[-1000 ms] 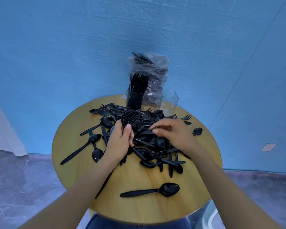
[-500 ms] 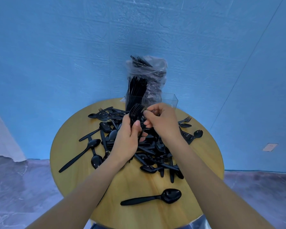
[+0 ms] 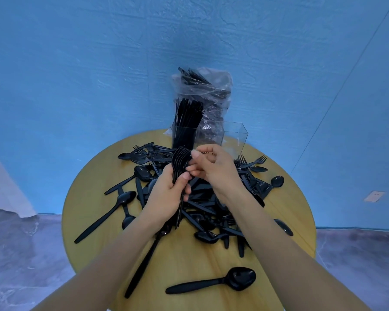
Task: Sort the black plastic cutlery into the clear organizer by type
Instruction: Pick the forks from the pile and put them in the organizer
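Above table [image 3: 112, 221], hands [image 3: 166, 196] on forks [image 3: 180, 159]

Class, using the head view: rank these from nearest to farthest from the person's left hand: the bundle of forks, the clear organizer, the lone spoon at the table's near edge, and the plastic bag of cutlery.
1. Bundle of forks: gripped in the left hand itself.
2. Clear organizer: just beyond the hands, at the table's far side.
3. Lone spoon: near edge, to the right.
4. Plastic bag: behind the organizer, by the wall.
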